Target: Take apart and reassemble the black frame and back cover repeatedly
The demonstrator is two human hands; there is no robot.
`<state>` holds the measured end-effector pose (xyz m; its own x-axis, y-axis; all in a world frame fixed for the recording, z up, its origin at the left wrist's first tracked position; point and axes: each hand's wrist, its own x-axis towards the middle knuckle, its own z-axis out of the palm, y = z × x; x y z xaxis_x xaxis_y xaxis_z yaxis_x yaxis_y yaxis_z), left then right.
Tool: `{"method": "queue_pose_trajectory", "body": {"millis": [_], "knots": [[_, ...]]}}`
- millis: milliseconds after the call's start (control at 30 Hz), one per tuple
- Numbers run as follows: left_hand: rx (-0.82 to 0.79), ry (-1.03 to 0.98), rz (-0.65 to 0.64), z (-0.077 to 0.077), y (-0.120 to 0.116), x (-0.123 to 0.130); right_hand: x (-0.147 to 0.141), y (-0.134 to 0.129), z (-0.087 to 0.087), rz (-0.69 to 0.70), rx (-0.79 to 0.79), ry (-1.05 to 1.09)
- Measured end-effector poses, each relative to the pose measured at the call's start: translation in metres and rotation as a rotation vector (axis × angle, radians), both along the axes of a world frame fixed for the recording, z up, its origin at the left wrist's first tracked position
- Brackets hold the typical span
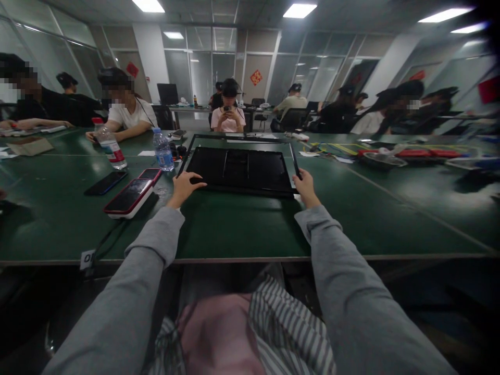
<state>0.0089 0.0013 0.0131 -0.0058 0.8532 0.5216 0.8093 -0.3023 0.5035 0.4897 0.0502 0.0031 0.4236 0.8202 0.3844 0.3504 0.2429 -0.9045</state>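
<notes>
A thin black rectangular frame [294, 158] is held by its two sides, over and around a flat black panel [258, 165] on the green table. My left hand [184, 188] grips the near left corner of the frame, with thumb and forefinger curved beside the panel's edge. On the other side, my right hand [305, 187] is closed around the near right part of the frame. Raised ribs and a recess mark the middle of the panel. Whether the frame touches the panel along its near edge, I cannot tell.
Left of the panel stand a blue-labelled water bottle [163, 151] and a red-capped bottle [110, 145]. Nearer are a black phone [105, 183] and a red-edged device [129, 197] with a cable. Cables and red tools [410, 154] lie at right. Several people sit beyond.
</notes>
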Motion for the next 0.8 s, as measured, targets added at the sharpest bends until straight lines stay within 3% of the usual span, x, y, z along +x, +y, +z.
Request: {"method": "queue_pose_trajectory", "body": {"millis": [133, 233, 500, 800], "knots": [[-0.046, -0.019, -0.010, -0.008, 0.002, -0.003, -0.012, 0.001, -0.010, -0.128, 0.016, -0.284], [-0.089, -0.030, -0.016, -0.012, 0.002, -0.004, -0.016, 0.002, -0.015, -0.181, -0.008, -0.379], [-0.117, 0.012, -0.043, -0.015, 0.003, -0.002, -0.007, 0.016, -0.033, -0.213, -0.061, -0.456], [-0.133, 0.192, -0.006, -0.015, -0.002, 0.001, -0.003, 0.018, -0.038, -0.156, -0.108, -0.446]]}}
